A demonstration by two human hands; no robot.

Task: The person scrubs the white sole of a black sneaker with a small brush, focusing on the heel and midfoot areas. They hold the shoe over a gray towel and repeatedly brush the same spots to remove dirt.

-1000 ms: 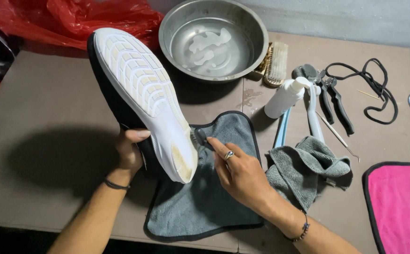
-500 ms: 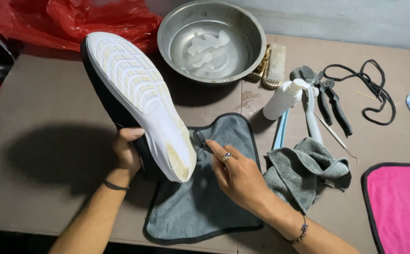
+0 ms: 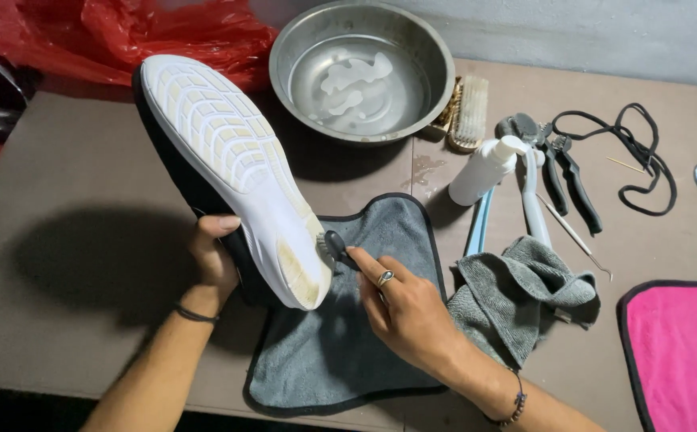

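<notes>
I see my left hand (image 3: 214, 260) gripping a shoe (image 3: 228, 172) by its dark upper, sole turned up and tilted over the table (image 3: 68, 184) — fingers wrapped around the side, thumb on the edge. My right hand (image 3: 404, 308) pinches a small dark brush (image 3: 337, 246), its bristles touching the white sole near the heel. Both hands hover above a flat grey cloth (image 3: 340, 352) with a black border. Just beside it lies a crumpled grey cloth (image 3: 524, 292). Farther back stands a metal bowl (image 3: 362, 68) with water — a scrub brush (image 3: 467, 114) leans at its rim. A white spray bottle (image 3: 484, 170), pliers (image 3: 564, 172) and a black cord (image 3: 632, 156) lie near. A pink cloth (image 3: 680, 352) sits at the right edge.
</notes>
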